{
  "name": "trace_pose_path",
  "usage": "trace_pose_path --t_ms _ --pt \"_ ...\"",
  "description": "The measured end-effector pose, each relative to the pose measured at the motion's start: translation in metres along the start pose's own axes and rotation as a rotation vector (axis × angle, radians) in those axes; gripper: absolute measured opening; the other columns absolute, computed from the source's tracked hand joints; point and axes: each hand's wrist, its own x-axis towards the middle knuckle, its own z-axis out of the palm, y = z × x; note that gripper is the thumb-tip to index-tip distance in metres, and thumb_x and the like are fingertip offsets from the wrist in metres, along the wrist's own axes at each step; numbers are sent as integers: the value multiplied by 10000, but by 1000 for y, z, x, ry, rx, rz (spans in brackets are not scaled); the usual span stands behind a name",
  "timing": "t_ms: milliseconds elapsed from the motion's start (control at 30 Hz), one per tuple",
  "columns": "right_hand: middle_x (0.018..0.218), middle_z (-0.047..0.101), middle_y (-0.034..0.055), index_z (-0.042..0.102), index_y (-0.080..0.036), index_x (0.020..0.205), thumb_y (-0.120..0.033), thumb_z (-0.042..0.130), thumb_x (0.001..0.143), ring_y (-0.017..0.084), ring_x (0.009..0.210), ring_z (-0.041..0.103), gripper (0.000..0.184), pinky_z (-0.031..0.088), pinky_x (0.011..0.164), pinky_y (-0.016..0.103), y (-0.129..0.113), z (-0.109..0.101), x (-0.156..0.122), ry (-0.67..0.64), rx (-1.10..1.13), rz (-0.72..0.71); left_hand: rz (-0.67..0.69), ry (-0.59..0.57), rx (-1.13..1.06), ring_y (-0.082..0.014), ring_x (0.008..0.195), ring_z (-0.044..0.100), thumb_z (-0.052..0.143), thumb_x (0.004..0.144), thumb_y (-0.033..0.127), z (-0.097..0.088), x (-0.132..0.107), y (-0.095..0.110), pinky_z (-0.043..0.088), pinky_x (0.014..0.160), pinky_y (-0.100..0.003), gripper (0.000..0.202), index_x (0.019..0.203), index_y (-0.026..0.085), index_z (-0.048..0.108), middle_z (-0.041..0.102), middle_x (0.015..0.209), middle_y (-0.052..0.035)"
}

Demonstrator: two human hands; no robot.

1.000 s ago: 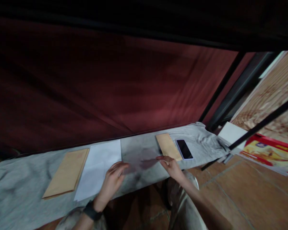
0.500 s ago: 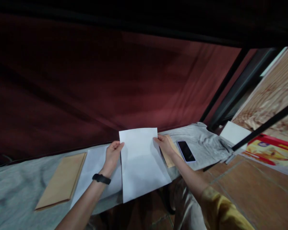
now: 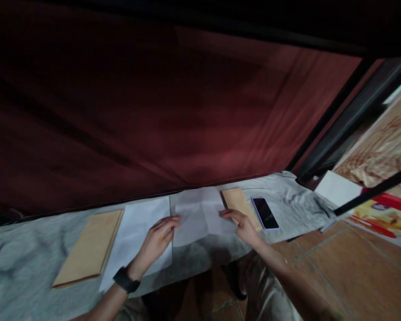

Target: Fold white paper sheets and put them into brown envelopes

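Note:
A blurred sheet of white paper [image 3: 192, 223] spans the gap between my hands, with a crease or bend down its middle. My left hand [image 3: 158, 238] pinches its left edge, thumb and fingers close together; a black band circles that wrist. The fingertips of my right hand [image 3: 243, 226] grip the right edge. Under and beside my left hand lies more white paper [image 3: 140, 223], flat on the grey cloth. A brown paper envelope [image 3: 236, 199] rests partly behind my right hand, and a thicker brown envelope or stack [image 3: 90, 247] sits at the left.
A phone [image 3: 265, 213] with a dark screen lies right of the small envelope. Grey cloth [image 3: 23, 258] covers the narrow surface, with a dark red fabric wall [image 3: 187, 111] behind it. At the right are a black bar [image 3: 374, 189] and a red-yellow box [image 3: 384, 216] on the tiled floor.
The sheet was held up facing me; now it is lower, flatter and bent in the middle. Both hands have moved down, and more of the right envelope shows.

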Motion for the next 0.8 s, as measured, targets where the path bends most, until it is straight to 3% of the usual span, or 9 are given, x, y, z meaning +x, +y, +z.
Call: trace_pose_path --t_ms 167,333,400,467,567,633,700,800 --pt "1471 557 105 592 -254 1394 -162 584 850 280 1370 503 552 376 1167 505 32 43 -65 -216 -281 -101 41 -175 199 -204 1140 663 461 862 68 50 -50 -29 535 1008 -383 328 996 258 692 741 1189 -36" --pt "1531 490 105 588 -261 1401 -285 662 810 301 1419 443 596 325 1192 520 39 60 -95 -406 -306 -91 85 -434 266 -203 1174 661 452 749 -40 55 -84 -40 481 1100 -417 504 1015 278 739 728 1241 -20" --pt "1519 502 123 605 -251 1387 -331 681 802 316 1413 449 596 325 1187 534 41 61 -97 -401 -305 -65 75 -444 245 -194 1222 635 438 778 -26 58 -80 -35 478 1105 -402 527 1084 286 732 697 1306 -12" --pt "1505 516 134 617 -245 1375 -358 689 803 324 1404 459 588 334 1179 543 43 62 -96 -385 -303 -52 57 -400 239 -187 1319 565 420 874 42 72 -65 -25 456 1128 -399 520 1273 281 652 615 1425 -20" --pt "1498 522 138 615 -254 1376 -378 683 818 324 1392 474 575 341 1172 553 48 64 -96 -359 -301 -48 129 -391 257 -200 1461 397 477 981 271 114 -35 -5 345 1211 -450 519 1498 275 429 436 1580 -50" --pt "1507 510 142 592 -253 1400 -369 681 818 325 1396 468 599 336 1174 558 51 65 -98 -351 -303 -58 148 -403 314 -226 1499 325 517 979 375 144 -19 3 303 1228 -473 566 1519 257 396 381 1609 -75" --pt "1516 501 141 558 -246 1432 -339 673 820 319 1406 456 630 328 1181 550 53 65 -100 -354 -302 -72 149 -418 357 -242 1507 307 497 987 427 164 -11 2 276 1234 -500 558 1515 274 403 369 1616 -70" --pt "1533 484 126 532 -251 1452 -302 659 822 307 1421 438 645 309 1195 534 55 63 -102 -375 -298 -85 142 -391 387 -236 1508 304 448 1003 464 164 -17 -13 269 1234 -498 558 1529 294 375 355 1625 -56"
